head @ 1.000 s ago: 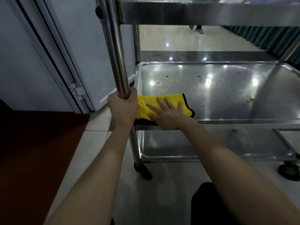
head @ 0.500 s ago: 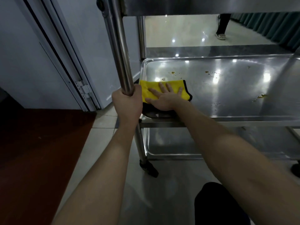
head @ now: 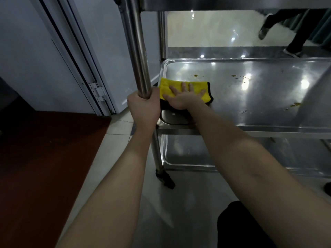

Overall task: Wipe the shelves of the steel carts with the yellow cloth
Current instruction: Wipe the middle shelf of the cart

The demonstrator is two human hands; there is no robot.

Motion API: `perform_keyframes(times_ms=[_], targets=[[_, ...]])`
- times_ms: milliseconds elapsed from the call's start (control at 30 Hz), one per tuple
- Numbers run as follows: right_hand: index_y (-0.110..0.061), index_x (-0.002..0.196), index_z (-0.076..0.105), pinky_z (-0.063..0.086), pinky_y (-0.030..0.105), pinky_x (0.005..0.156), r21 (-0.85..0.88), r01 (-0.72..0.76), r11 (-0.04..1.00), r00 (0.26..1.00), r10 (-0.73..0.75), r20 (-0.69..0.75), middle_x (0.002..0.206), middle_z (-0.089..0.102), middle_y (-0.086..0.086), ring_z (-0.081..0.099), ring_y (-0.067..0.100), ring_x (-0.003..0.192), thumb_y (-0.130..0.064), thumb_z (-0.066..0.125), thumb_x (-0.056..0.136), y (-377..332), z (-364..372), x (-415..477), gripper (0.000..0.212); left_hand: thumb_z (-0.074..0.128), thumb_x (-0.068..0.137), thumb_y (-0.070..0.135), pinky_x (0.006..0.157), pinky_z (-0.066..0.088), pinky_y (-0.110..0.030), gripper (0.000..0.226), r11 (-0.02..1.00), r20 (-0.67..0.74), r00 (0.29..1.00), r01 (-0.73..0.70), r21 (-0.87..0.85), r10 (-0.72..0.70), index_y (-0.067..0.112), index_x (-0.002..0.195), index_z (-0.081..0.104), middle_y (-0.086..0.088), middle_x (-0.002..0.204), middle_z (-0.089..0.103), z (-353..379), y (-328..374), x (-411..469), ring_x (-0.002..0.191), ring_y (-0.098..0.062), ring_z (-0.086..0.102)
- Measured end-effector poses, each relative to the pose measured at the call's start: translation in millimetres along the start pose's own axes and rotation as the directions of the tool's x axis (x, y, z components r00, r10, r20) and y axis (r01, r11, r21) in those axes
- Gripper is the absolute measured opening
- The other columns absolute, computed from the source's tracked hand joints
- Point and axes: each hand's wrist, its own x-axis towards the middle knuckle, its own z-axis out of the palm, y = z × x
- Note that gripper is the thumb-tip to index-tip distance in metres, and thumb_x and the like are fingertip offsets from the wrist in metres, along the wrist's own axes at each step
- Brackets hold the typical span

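Tiled floor (head: 118, 140), pale door (head: 35, 51) at left, dark red mat (head: 44, 158) beside it. Steel cart in front.

- Left hand (head: 143, 108) is clenched round the cart's near upright post (head: 138, 51), steadying it by my read.
- Right hand (head: 182, 99) lies flat with fingers spread, pressing the yellow cloth (head: 166, 86) onto the middle shelf (head: 250, 97). It is at the near-left corner, just beside the post.
- Progress: early, I judge. The cloth covers only that corner. Yellowish specks (head: 196, 75) show just beyond it, and a larger smear (head: 294, 104) sits far right. Most of this shelf is left to wipe.
- Shelves are shallow rimmed trays. The middle one holds only cloth and residue.
- Lower shelf (head: 188, 153) is too dim for me to judge. Top shelf (head: 232, 3) shows only its underside.
- Someone's legs (head: 297, 33) are in the corridor behind.
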Motion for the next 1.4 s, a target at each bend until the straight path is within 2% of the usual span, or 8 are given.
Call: perform_keyframes(times_ms=[200, 300, 433, 700, 1000, 1200, 1333, 1400], targets=[[-0.026, 0.162, 0.039, 0.028, 0.057, 0.120, -0.049, -0.130, 0.990, 0.990, 0.133, 0.053, 0.167, 0.034, 0.015, 0.030, 0.037, 0.153, -0.094, 0.017, 0.086, 2.9, -20.4, -55.7, 0.105, 0.067, 0.082, 0.028, 0.051, 0.037, -0.038, 0.038, 0.996, -0.027, 0.999, -0.023, 0.084, 0.025, 0.005, 0.060, 0.047, -0.017, 0.058, 0.036, 0.7, 6.6, -3.4, 0.054, -0.024, 0.042], [-0.033, 0.154, 0.051, 0.032, 0.054, 0.120, -0.204, 0.191, 0.960, 0.962, -0.224, -0.158, 0.160, 0.047, 0.009, 0.036, 0.033, 0.148, -0.068, 0.031, 0.104, 34.5, -30.6, -57.0, 0.065, 0.068, 0.082, 0.027, 0.054, 0.035, -0.034, 0.031, 0.996, -0.003, 1.000, 0.001, 0.089, -0.001, 0.009, 0.064, 0.051, -0.010, 0.060, 0.039, 0.0, 6.4, -3.4, 0.056, -0.021, 0.042], [-0.044, 0.167, 0.013, 0.001, 0.055, 0.132, -0.200, 0.530, 0.824, 0.834, -0.549, -0.049, 0.178, 0.006, -0.009, 0.001, 0.016, 0.164, -0.072, 0.026, 0.105, 39.8, 0.3, -39.8, 0.070, 0.068, 0.084, 0.024, 0.054, 0.037, -0.035, 0.031, 0.997, -0.026, 1.000, -0.011, 0.077, 0.013, 0.011, 0.064, 0.050, -0.008, 0.059, 0.042, 2.1, 0.3, -1.7, 0.056, -0.022, 0.044], [-0.037, 0.169, 0.004, -0.007, 0.058, 0.130, -0.020, 0.241, 0.970, 0.961, -0.241, -0.136, 0.178, -0.003, -0.006, -0.006, 0.020, 0.164, -0.065, 0.012, 0.106, -6.0, 39.7, -38.6, 0.069, 0.069, 0.085, 0.027, 0.054, 0.042, -0.037, 0.037, 0.995, -0.061, 0.998, 0.023, 0.092, -0.017, 0.015, 0.059, 0.045, -0.003, 0.054, 0.044, 4.3, 3.9, -1.2, 0.055, -0.022, 0.046], [-0.042, 0.168, 0.003, -0.005, 0.056, 0.131, 0.017, -0.110, 0.994, 0.979, 0.112, -0.169, 0.178, -0.006, -0.004, -0.007, 0.021, 0.164, -0.071, 0.015, 0.104, 160.8, 12.2, -60.7, 0.072, 0.065, 0.075, 0.044, 0.049, 0.044, -0.033, 0.032, 0.993, -0.030, 0.999, 0.025, 0.117, -0.022, 0.014, 0.066, 0.058, -0.008, 0.059, 0.049, 3.3, -0.4, 2.2, 0.052, -0.021, 0.053], [-0.038, 0.169, 0.003, -0.011, 0.061, 0.127, 0.029, 0.049, 0.998, 0.989, -0.045, -0.144, 0.178, -0.009, -0.001, -0.010, 0.027, 0.164, -0.078, 0.013, 0.099, 80.2, 29.1, -49.5, 0.081, 0.068, 0.079, 0.040, 0.047, 0.043, -0.030, 0.029, 0.995, -0.034, 0.998, 0.062, 0.073, -0.060, 0.028, 0.056, 0.054, 0.003, 0.052, 0.051, -0.1, -10.2, 11.3, 0.043, -0.017, 0.051], [-0.043, 0.168, 0.001, -0.003, 0.055, 0.131, -0.016, 0.082, 0.997, 0.987, -0.083, -0.134, 0.178, -0.009, -0.005, -0.009, 0.020, 0.164, -0.078, 0.023, 0.100, 154.7, 15.0, -53.7, 0.079, 0.070, 0.086, 0.035, 0.052, 0.049, -0.037, 0.036, 0.996, -0.047, 0.998, 0.055, 0.073, -0.052, 0.029, 0.052, 0.062, -0.002, 0.053, 0.057, -3.9, -7.8, 12.5, 0.046, -0.021, 0.055], [-0.042, 0.168, 0.000, -0.001, 0.053, 0.131, -0.011, -0.016, 1.000, 0.988, 0.015, -0.155, 0.178, -0.008, -0.004, -0.008, 0.019, 0.164, -0.075, 0.024, 0.101, 210.1, 5.5, -62.2, 0.079, 0.074, 0.090, 0.038, 0.058, 0.057, -0.038, 0.024, 0.994, -0.117, 0.993, 0.004, 0.106, 0.008, 0.019, 0.076, 0.073, 0.000, 0.066, 0.069, -0.2, -5.2, 6.5, 0.054, -0.013, 0.065]])
